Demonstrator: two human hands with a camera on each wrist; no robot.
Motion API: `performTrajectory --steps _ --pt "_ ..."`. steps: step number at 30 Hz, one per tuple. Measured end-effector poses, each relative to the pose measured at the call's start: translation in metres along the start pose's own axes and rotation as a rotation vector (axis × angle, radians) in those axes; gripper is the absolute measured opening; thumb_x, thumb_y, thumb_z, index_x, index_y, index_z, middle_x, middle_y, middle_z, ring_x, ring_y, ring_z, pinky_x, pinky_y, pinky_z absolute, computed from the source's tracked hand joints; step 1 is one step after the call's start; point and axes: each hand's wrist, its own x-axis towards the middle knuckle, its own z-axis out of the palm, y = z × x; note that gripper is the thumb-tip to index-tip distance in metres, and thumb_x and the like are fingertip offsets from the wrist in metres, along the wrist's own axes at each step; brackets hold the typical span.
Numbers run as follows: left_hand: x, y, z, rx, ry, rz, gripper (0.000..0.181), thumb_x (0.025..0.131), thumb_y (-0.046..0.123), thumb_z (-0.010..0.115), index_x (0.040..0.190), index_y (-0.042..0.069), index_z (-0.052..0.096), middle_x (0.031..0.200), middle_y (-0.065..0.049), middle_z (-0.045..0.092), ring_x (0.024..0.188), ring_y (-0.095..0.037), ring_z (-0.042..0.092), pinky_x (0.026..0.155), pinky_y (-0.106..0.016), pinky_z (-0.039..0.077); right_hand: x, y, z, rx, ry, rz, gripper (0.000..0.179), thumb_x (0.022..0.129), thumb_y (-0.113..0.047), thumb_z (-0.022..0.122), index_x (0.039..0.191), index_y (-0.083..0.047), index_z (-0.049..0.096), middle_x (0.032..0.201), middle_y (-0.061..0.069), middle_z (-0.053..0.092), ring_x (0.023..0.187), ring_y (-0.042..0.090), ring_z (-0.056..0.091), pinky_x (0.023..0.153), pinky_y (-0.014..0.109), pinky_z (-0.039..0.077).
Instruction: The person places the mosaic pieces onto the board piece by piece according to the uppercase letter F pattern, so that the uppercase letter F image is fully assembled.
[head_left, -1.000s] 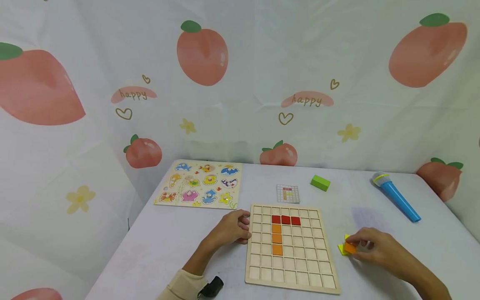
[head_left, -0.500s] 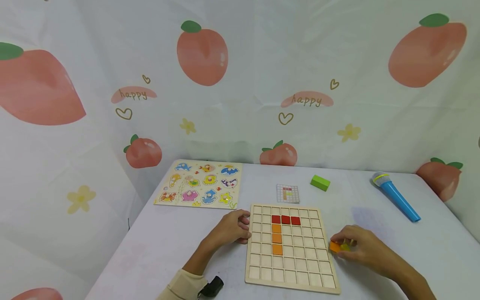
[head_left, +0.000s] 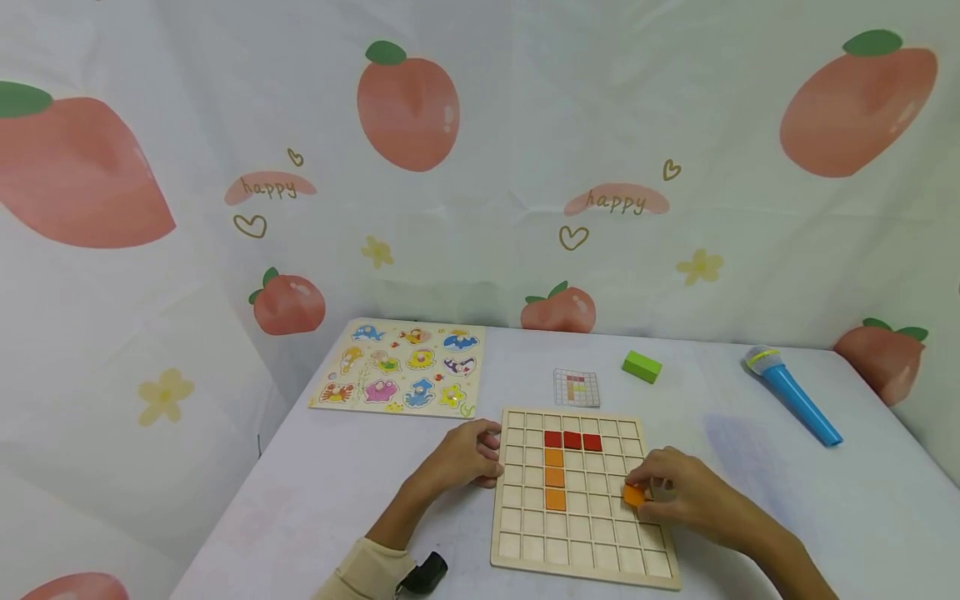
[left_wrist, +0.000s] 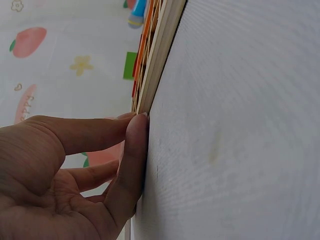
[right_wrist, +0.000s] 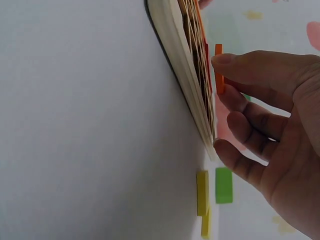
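Observation:
A wooden grid board point(head_left: 579, 552) lies flat in the head view, with a row of three red tiles point(head_left: 572, 440) and a column of three orange tiles point(head_left: 554, 477) below the leftmost red one. At the board's left edge my left hand point(head_left: 462, 457) grips the rim; the left wrist view has thumb and finger point(left_wrist: 131, 165) against that edge. My right hand point(head_left: 697, 496) pinches a loose orange tile point(head_left: 633, 496) over the board's right columns, held apart from the surface in the right wrist view. Yellow tiles point(right_wrist: 202, 193) on the table are hidden in the head view.
A printed grid card point(head_left: 577, 388) lies behind the board, with a green block point(head_left: 642, 367) to its right. A sea-animal puzzle board point(head_left: 401, 368) sits at the back left. Far right lies a blue toy microphone point(head_left: 797, 398).
My right hand has picked the orange tile off the yellow tiles and carried it left, over the right side of the board. My left hand stays at the rim.

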Motion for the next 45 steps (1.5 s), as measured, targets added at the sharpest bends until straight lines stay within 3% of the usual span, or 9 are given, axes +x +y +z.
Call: performTrajectory --steps 7,15,29,33,39,45 --pt "0.000 0.000 0.000 0.008 0.000 0.004 0.062 0.084 -0.007 0.080 0.142 -0.007 0.057 0.110 -0.011 0.062 0.089 -0.018 0.064 0.067 -0.031 0.067 0.007 -0.009 0.008 0.009 -0.007 -0.121 0.029 0.087 -0.036 0.086 0.111 -0.021 0.078 0.104 -0.013 0.065 0.093 0.004 0.053 0.077 0.023 0.052" --pt "0.000 0.000 -0.001 0.005 -0.003 0.013 0.063 0.083 -0.007 0.080 0.142 -0.008 0.057 0.109 -0.011 0.062 0.089 -0.017 0.064 0.066 -0.030 0.067 0.018 -0.023 0.018 -0.036 -0.031 -0.207 0.024 0.089 -0.035 0.085 0.110 -0.025 0.079 0.105 -0.021 0.065 0.099 0.003 0.054 0.084 0.026 0.055" --pt "0.000 0.001 0.000 -0.016 -0.007 0.010 0.063 0.084 -0.008 0.080 0.142 -0.008 0.056 0.109 -0.011 0.061 0.086 -0.016 0.065 0.067 -0.031 0.067 0.032 -0.051 0.036 -0.076 -0.070 -0.234 0.022 0.088 -0.031 0.086 0.109 -0.028 0.081 0.106 -0.024 0.065 0.103 0.003 0.056 0.094 0.032 0.056" --pt "0.000 0.001 0.000 -0.017 -0.008 0.005 0.062 0.084 -0.008 0.079 0.141 -0.007 0.056 0.109 -0.011 0.061 0.085 -0.016 0.065 0.067 -0.031 0.067 0.034 -0.057 0.040 -0.068 -0.075 -0.242 0.020 0.087 -0.029 0.086 0.107 -0.028 0.081 0.103 -0.023 0.064 0.100 0.002 0.054 0.090 0.029 0.056" --pt "0.000 0.001 0.000 -0.026 -0.007 0.003 0.061 0.084 -0.009 0.079 0.141 -0.007 0.057 0.108 -0.012 0.062 0.082 -0.016 0.065 0.066 -0.031 0.067 0.036 -0.063 0.044 -0.086 -0.059 -0.319 0.018 0.086 -0.025 0.086 0.103 -0.025 0.080 0.098 -0.021 0.063 0.095 0.002 0.053 0.083 0.025 0.055" --pt "0.000 0.001 0.000 -0.018 -0.009 0.001 0.060 0.085 -0.008 0.079 0.140 -0.007 0.057 0.108 -0.012 0.062 0.083 -0.016 0.065 0.067 -0.031 0.067 0.037 -0.067 0.045 -0.078 -0.095 -0.286 0.018 0.088 -0.029 0.085 0.105 -0.024 0.080 0.103 -0.021 0.064 0.100 0.000 0.054 0.088 0.025 0.057"
